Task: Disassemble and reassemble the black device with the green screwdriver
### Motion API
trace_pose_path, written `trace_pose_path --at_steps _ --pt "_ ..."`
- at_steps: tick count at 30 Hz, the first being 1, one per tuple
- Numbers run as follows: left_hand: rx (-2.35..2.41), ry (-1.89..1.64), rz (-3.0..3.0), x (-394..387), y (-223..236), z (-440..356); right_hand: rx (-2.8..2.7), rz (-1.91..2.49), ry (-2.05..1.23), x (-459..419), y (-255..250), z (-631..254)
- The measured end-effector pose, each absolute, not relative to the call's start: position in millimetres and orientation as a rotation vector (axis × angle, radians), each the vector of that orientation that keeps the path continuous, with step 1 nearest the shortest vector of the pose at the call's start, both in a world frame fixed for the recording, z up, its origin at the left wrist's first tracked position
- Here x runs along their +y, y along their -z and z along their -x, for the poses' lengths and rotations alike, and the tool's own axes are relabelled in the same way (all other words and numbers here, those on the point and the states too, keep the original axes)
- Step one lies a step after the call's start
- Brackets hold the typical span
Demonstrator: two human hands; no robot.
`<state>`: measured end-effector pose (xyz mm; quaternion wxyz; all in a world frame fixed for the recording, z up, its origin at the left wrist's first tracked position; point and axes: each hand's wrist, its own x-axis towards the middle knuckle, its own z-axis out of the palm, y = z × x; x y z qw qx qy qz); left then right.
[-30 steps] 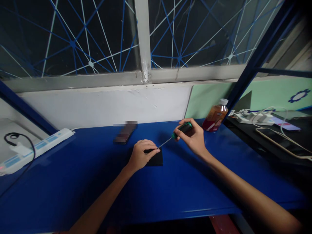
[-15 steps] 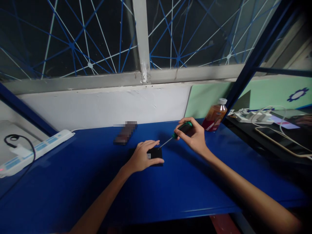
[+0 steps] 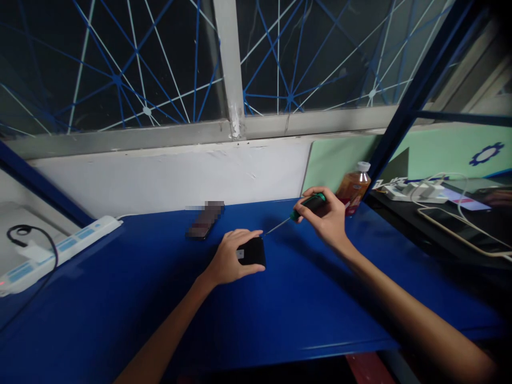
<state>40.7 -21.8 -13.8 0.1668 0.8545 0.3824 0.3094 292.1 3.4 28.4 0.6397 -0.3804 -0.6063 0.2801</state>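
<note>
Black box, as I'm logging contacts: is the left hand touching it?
Touching. The head view shows the left hand over the black box, thumb along its near edge and fingers at its far edge.

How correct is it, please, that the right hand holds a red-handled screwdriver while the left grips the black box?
The head view shows a green and black handle, not red; the right hand holds the screwdriver and the left hand grips the black box.

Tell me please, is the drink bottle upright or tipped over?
Upright: the bottle stands on the blue table, with its white cap at the top.
</note>
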Motion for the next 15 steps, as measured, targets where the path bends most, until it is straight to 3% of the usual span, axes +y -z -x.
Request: trace_pose_path --at_steps 15 --pt "1.138 -1.167 -2.154 -23.2 -1.0 -34.3 -1.345 0.835 -0.707 -17.9 -40.1 -277.5"
